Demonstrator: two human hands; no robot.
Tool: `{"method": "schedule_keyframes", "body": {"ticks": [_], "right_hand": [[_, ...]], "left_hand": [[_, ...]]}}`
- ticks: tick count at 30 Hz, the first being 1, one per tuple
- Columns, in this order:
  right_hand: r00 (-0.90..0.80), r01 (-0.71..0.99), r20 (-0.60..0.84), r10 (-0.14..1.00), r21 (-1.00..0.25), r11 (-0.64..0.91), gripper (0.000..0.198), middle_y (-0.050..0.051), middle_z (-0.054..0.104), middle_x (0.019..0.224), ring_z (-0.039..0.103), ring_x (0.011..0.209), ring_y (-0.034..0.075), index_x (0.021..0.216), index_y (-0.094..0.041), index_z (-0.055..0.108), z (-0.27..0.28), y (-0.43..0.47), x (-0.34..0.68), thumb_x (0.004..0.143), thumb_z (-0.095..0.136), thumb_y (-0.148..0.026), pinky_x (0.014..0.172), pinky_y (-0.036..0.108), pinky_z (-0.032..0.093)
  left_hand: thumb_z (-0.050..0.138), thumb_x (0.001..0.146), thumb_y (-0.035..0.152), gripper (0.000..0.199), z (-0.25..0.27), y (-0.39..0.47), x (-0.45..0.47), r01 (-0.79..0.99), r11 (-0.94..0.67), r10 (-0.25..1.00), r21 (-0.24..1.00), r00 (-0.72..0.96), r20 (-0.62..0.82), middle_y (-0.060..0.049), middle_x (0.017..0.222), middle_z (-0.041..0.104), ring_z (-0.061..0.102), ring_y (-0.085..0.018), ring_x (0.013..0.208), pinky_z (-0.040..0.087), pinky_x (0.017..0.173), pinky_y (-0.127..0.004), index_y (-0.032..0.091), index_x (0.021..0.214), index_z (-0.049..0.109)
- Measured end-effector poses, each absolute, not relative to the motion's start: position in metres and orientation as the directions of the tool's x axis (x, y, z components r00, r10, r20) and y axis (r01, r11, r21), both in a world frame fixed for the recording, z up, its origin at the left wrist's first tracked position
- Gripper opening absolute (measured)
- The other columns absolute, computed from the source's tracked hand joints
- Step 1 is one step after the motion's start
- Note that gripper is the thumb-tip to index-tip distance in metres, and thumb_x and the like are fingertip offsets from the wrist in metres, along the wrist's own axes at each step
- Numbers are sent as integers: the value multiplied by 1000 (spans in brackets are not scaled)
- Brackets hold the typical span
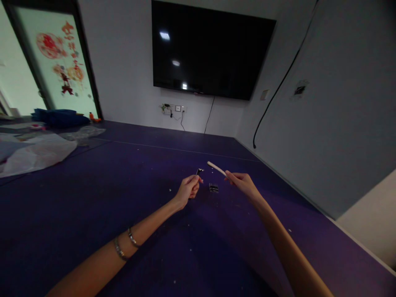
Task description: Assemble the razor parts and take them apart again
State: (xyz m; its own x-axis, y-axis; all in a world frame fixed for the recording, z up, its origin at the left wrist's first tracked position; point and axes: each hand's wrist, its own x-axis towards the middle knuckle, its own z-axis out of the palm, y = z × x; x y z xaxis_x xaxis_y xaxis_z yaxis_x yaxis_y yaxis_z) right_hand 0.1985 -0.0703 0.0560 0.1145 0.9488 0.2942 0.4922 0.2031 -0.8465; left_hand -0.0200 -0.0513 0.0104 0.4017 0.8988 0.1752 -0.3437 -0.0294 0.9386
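Observation:
My left hand (187, 190) is closed in a fist around a slim dark tool (198, 171) with a small shiny metal end, which pokes out above the thumb. Its exact kind is too small to make out. Between finger and thumb, my right hand (243, 181) pinches a pale, slightly bent stick (215, 167) that points up and left toward the tool. The stick and the tool are apart. Below the gap between both hands lies a small black and see-through packet (213, 188) on the purple floor (148, 231); neither hand touches it.
Small white scraps dot the floor. White plastic sheeting (43, 152) and a dark blue bundle (58, 118) lie at the far left, near a decorated door (62, 62). A television (210, 49) hangs on the wall ahead. Down the right wall hangs a black cable (280, 86).

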Motion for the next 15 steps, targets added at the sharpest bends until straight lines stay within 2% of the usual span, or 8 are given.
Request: {"method": "schedule_keyframes", "body": {"ticks": [10, 15], "right_hand": [[57, 565, 230, 971, -810, 159, 51, -2, 44, 47, 33, 44, 7, 60, -13, 67, 50, -68, 201, 67, 56, -62, 45, 23, 20], [65, 569, 244, 968, -806, 165, 51, -2, 46, 48, 35, 44, 7, 60, -13, 67, 52, -69, 202, 67, 55, -63, 44, 23, 22]], "left_hand": [[55, 77, 46, 32, 10, -57, -19, -414, 14, 875, 910, 445, 189, 10, 47, 26, 14, -1, 35, 9, 33, -15, 15, 73, 50], [55, 78, 44, 31, 9, -56, -20, -425, 11, 876, 905, 441, 196, 10, 47, 26, 15, -1, 35, 9, 32, -14, 14, 71, 50]]}}
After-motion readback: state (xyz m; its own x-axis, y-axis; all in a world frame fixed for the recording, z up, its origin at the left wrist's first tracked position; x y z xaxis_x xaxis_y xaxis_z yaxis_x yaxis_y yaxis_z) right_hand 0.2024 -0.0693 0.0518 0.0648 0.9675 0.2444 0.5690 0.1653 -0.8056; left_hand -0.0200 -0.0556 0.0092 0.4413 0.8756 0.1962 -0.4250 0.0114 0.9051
